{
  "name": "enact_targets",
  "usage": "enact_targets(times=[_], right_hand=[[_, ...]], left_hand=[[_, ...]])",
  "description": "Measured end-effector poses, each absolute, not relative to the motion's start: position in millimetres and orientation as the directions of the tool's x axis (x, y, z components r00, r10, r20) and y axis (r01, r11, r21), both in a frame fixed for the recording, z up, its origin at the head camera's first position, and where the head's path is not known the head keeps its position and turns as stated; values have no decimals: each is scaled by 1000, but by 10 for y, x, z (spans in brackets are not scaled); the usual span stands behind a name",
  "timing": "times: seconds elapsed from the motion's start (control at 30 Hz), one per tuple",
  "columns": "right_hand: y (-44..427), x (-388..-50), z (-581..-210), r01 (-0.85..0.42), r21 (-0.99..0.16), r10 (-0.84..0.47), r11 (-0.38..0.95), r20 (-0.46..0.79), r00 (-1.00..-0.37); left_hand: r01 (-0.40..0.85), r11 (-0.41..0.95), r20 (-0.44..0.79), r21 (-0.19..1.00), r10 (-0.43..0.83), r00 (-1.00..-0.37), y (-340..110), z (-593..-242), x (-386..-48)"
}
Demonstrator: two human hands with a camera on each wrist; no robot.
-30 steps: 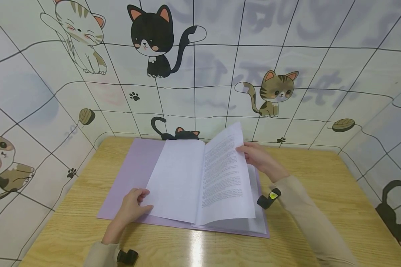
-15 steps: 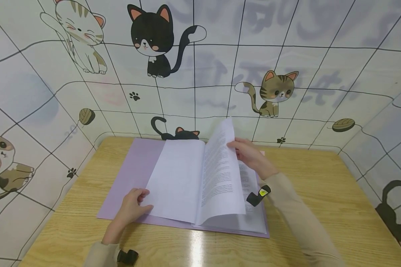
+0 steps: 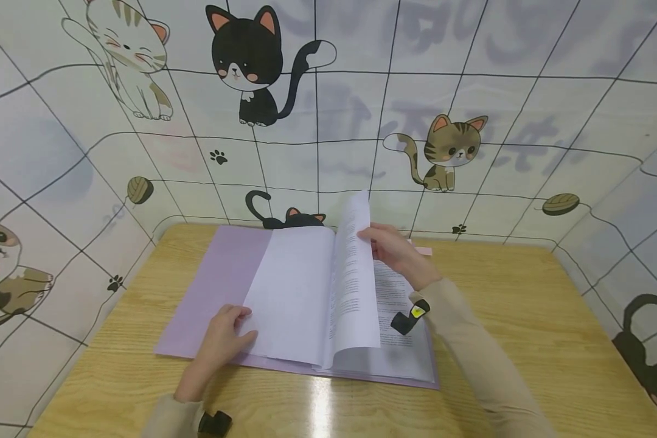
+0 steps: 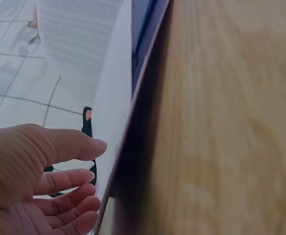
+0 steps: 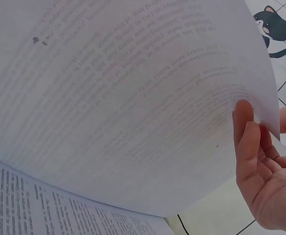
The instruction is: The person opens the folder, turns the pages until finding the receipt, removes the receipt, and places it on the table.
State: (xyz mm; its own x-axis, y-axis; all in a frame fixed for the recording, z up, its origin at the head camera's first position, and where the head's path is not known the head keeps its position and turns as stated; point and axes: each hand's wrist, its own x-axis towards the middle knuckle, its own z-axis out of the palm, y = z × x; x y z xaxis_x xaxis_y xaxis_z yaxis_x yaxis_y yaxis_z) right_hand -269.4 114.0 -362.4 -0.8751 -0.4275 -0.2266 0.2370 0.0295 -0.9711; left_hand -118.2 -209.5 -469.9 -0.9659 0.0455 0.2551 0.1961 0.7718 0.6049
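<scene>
Since the earlier frame, the right hand (image 3: pixel 396 248) and the raised page (image 3: pixel 356 292) had moved left toward the middle fold, exposing more of the printed sheet (image 3: pixel 396 298) beneath; the left hand (image 3: pixel 221 337) had stayed near the lower outer corner of the flat page (image 3: pixel 292 286). The purple folder (image 3: pixel 221 267) lay spread on the wooden table (image 3: pixel 498 316), its upper edge toward the cat-patterned wall (image 3: pixel 328 109) and its lower edge toward the person. The raised page stood up from the middle fold, bowed along its height, its lower part clear of the sheet below. A pink tab (image 3: pixel 424 250) projected at the top of the right-hand stack. The right hand appeared placed high on the free edge because a grip there controlled the whole page while leaving its lower part free to bend. The left hand appeared placed at the opposite side to steady the flat page and folder, although the pressure applied could not be judged. The right hand was closed in a light pinch: its fingers lay against one face of the raised page, with the thumb on the other side. The left hand was relaxed and gripped nothing visibly; its fingers were loosely bent, the thumb stood apart from them, and the fingertips were at the flat page's outer edge. Whether they pressed on it could not be told.
</scene>
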Motion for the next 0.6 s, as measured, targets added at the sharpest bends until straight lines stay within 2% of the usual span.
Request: enact_targets(times=[0.2,0.43,0.6], right_hand=[[1045,-2686,-3605,230,-973,-448,13,-211,-869],[961,-2700,-3623,235,-972,-473,-28,-194,-859],[911,-2703,-3651,232,-972,-475,-32,-190,-859]], left_hand=[[321,710,361,627,100,-927,-1904,-4583,-1152],[552,581,530,598,230,-816,-1663,-4403,-1051],[625,514,558,588,301,-773,-1522,-4269,-969]])
